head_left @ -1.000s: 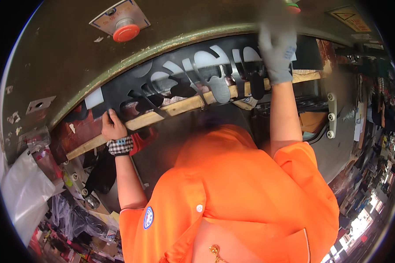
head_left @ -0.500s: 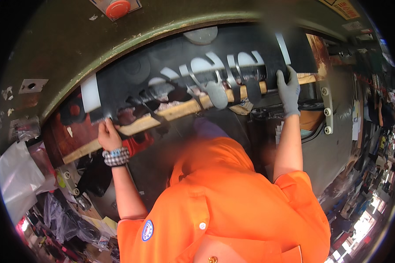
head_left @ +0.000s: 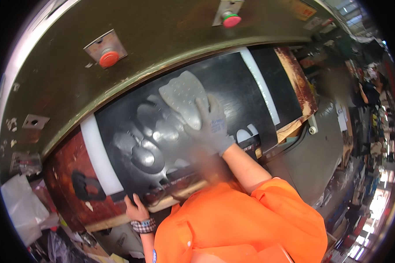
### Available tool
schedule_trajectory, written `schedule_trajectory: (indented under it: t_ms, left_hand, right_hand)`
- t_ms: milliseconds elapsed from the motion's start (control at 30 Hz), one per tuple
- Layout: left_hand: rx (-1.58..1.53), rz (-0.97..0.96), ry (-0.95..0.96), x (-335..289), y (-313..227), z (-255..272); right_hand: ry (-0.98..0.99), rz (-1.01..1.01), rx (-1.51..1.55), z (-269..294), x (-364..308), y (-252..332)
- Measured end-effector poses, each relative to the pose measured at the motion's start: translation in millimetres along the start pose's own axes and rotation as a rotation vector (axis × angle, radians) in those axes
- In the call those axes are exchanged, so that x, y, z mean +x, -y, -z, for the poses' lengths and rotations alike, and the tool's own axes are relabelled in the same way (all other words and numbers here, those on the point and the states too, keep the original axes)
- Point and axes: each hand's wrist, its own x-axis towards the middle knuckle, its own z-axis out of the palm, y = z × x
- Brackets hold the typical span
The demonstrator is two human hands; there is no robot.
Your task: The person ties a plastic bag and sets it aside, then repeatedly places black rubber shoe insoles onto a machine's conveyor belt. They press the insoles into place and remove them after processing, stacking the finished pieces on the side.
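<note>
Our left hand (head_left: 137,211) pinches the black sheet's (head_left: 230,81) near-left corner; our right hand (head_left: 213,129), fingers spread, touches a grey piece (head_left: 183,93).

The gloved right hand (head_left: 210,125) lies farther out, thumb and fingers parted, its bare forearm (head_left: 249,167) slanting to the near right. The ungloved left hand (head_left: 137,211) sits nearer, at left, fingertips pointing far.

The sheet (head_left: 232,81) is black, the glove (head_left: 215,129) grey, the wristband (head_left: 143,225) checked.
</note>
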Motion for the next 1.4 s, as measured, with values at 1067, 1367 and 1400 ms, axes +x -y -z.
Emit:
schedule_trajectory:
  t_ms: [1067, 1367, 1400]
  left_hand:
    - [0.127, -0.144, -0.215, 155.8, -46.3, -30.1]
    - [0.082, -0.225, -0.166, 244.2, -71.9, -16.0]
    - [0.050, 0.008, -0.021, 225.3, -69.9, -2.6]
  right_hand:
    - [-0.408, 0.170, -0.076, 51.0, 205.1, -72.3]
    - [-0.259, 0.199, -0.003, 45.3, 186.1, -88.3]
    - [-0.360, 0.152, -0.008, 47.0, 174.3, -97.3]
